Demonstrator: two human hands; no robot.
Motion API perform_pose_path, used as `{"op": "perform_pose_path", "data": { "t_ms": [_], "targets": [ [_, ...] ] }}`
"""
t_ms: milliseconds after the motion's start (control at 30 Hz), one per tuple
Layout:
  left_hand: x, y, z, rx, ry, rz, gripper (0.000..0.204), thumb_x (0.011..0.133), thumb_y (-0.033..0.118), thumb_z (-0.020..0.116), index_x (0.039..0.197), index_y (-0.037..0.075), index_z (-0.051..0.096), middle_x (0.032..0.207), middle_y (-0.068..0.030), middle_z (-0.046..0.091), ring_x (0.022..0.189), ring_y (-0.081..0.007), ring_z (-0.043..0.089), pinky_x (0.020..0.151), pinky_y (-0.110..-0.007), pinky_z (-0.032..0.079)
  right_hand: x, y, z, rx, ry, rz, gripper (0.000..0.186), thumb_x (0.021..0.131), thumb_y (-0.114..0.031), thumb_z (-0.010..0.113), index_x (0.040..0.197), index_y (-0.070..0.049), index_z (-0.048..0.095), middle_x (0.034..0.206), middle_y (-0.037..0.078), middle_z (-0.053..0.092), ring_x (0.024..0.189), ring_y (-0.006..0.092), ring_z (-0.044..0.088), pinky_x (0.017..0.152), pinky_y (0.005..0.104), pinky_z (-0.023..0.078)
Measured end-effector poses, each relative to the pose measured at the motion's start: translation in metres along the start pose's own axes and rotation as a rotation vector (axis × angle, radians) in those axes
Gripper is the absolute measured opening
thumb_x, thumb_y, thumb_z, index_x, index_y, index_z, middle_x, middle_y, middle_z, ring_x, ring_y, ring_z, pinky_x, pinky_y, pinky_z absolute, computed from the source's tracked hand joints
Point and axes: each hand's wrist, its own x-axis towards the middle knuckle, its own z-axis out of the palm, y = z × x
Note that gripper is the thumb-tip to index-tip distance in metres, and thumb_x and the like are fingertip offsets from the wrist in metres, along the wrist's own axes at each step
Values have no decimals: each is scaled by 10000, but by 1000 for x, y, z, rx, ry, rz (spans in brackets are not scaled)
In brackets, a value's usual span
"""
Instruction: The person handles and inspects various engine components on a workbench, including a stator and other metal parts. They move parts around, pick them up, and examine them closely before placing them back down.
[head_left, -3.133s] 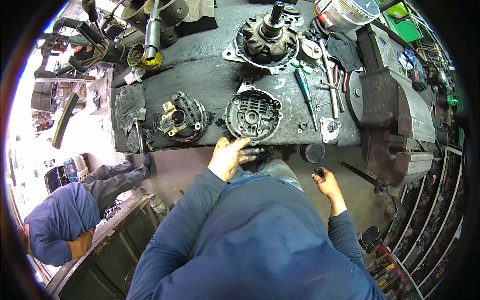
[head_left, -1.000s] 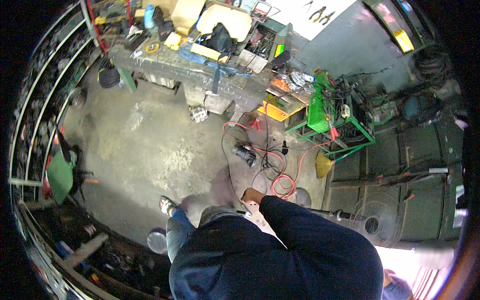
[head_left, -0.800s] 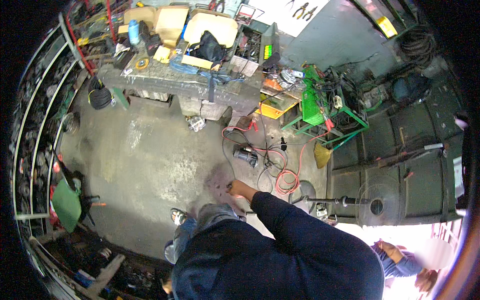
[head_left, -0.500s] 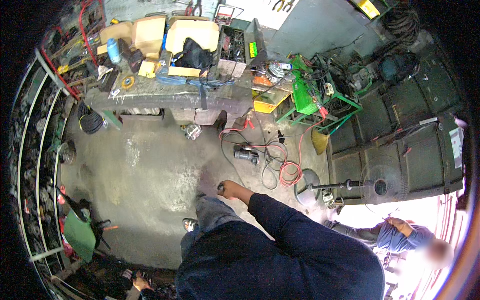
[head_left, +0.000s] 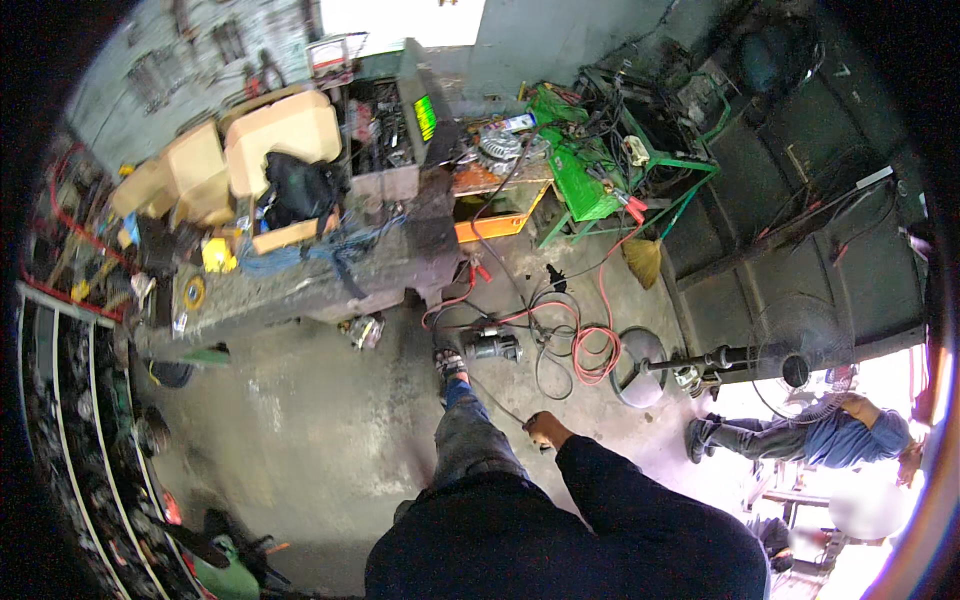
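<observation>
My right hand (head_left: pixel 546 430) hangs low beside my forward leg, its fingers closed. Something small and dark shows at the fingers, too small to name. The dark-sleeved right forearm reaches up from the lower edge. My left hand is out of sight. Ahead of the right hand, a grey cylindrical motor-like tool (head_left: pixel 495 347) lies on the floor. Just past it spreads a loose coil of red cable (head_left: pixel 597 356) mixed with dark cable. A thin dark line runs along the floor toward my hand; whether the hand touches it, I cannot tell. My sandalled foot (head_left: pixel 450 362) is near the tool.
A cluttered workbench (head_left: pixel 290 298) with open cardboard boxes spans the far left. Right of it stands a green metal stand (head_left: pixel 590 190) with cables. A pedestal fan (head_left: pixel 795 372) rises at right, near a person in blue (head_left: pixel 850 440). A metal rack (head_left: pixel 85 430) lines the left.
My view has shifted and turned, with the bench now nearer and further left. One leg has stepped forward toward the motor-like tool. My right hand stays closed, now right of that leg.
</observation>
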Motion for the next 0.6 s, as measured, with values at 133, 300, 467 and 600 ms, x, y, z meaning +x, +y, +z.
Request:
{"op": "perform_pose_path", "data": {
  "t_ms": [133, 300, 467, 600],
  "targets": [
    [37, 94, -68, 283, 21, 164, 444, 1021, 442, 531, 1259, 87, 652, 1042, -113, 742, 837, -270, 702, 791, -504, 554, 57, 43, -48, 251, 8, 54, 274, 939, -239, 612, 1179, -159, 719, 1082, 125, 752, 1006, 346, 715, 804, 464, 573],
    [110, 249, -216, 465, 275, 451, 434, 1013, 408, 567, 1283, 75, 639, 1067, -112, 730, 855, -246, 691, 785, -468, 556, 103, 70, -146, 698, 166, 133, 309, 944, -304, 661, 1055, -20, 712, 942, 195, 743, 875, 359, 700, 781, 456, 536],
    [104, 438, -315, -560, 220, 384, 341, 967, 223, 702, 1243, 35, 628, 1078, -97, 690, 927, -172, 656, 760, -327, 545, 123, 62, -215, 949, 380, 43, 359, 912, -332, 692, 982, 20, 688, 860, 201, 729, 790, 316, 676, 742, 459, 528],
    [106, 541, -306, -399, 128, 579, 333, 936, 48, 691, 1255, 24, 599, 1157, -97, 655, 945, -183, 659, 824, -331, 536, 138, 64, -199, 1163, 328, 90, 300, 938, -292, 707, 986, 4, 696, 798, 98, 694, 709, 208, 632, 648, 401, 515]
  ]
}}
